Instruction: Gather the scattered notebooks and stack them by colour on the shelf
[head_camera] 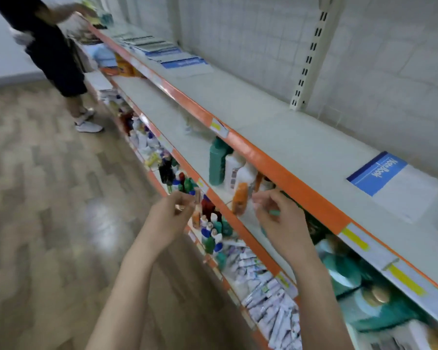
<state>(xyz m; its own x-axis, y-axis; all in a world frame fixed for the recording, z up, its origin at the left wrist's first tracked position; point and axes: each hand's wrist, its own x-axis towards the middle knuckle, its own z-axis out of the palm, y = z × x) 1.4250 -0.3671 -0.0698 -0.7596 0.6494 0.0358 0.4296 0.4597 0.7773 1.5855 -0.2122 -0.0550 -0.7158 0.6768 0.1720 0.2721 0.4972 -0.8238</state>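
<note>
A blue-and-white notebook (392, 183) lies flat on the top shelf (276, 130) at the right. Several more blue-and-white notebooks (172, 58) lie overlapping in a row further along the same shelf, to the left. My left hand (172, 215) hovers in front of the lower shelves with loosely curled fingers and holds nothing. My right hand (281, 218) is raised just under the top shelf's orange edge, fingers loosely curled and holding nothing. Both hands are well short of any notebook.
Another person (48, 44) in dark clothes stands at the far left end of the shelving, handling items there. Bottles (228, 168) fill the middle shelf, with more bottles and packets (263, 294) below. A wooden floor (48, 198) lies to the left.
</note>
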